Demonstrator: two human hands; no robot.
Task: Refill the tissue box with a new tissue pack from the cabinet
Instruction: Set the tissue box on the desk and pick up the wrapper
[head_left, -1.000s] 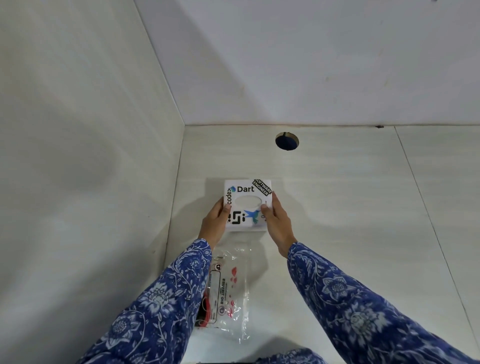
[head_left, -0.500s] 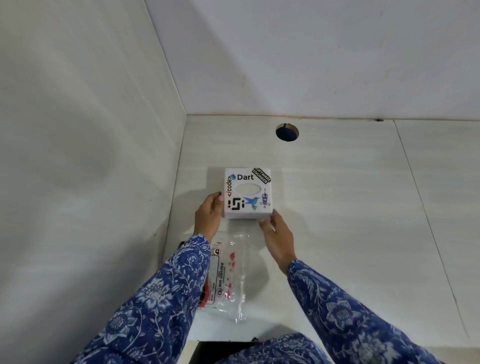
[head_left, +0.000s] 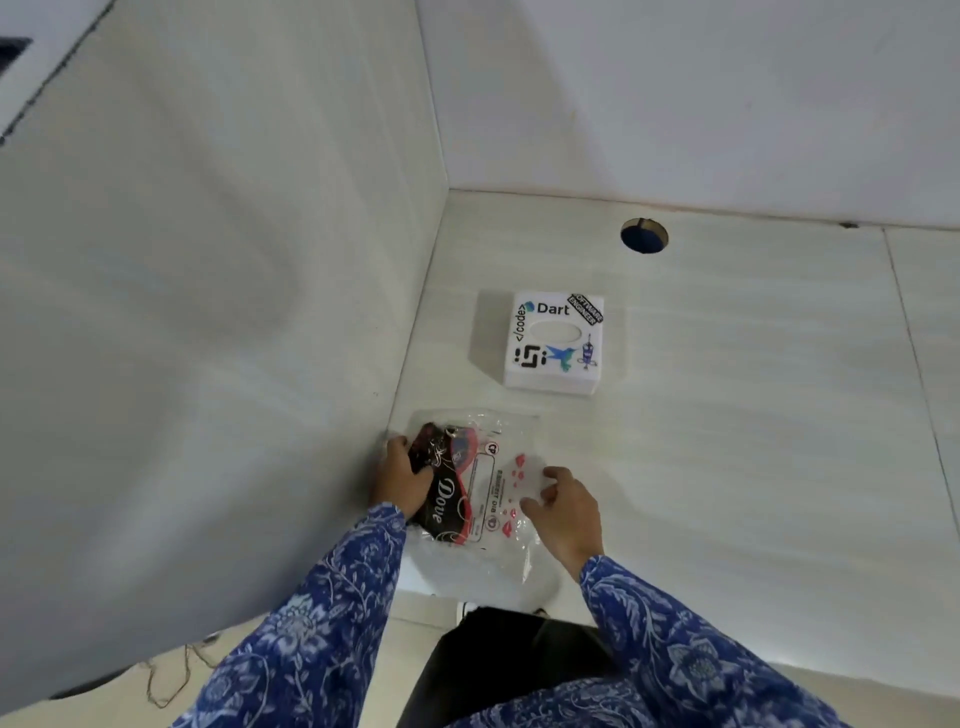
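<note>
A white square tissue box (head_left: 554, 343) with stickers and an oval slot on top stands alone on the pale counter, untouched. Nearer to me lies a clear plastic tissue wrapper (head_left: 493, 499) with red marks and a dark "Dove" label. My left hand (head_left: 402, 478) grips the wrapper's dark left edge beside the side wall. On the wrapper's right side rests my right hand (head_left: 563, 512), fingers curled down onto the plastic. Whether any tissues are inside the wrapper is unclear.
The counter (head_left: 727, 441) is boxed in by a wall on the left (head_left: 208, 338) and one behind. A round hole (head_left: 644, 236) is cut in the counter near the back wall. The counter's front edge runs just below the wrapper.
Both hands have let go of the tissue box and drawn back toward me onto the plastic wrapper. The box stays where it was set down. The camera has pulled back.
</note>
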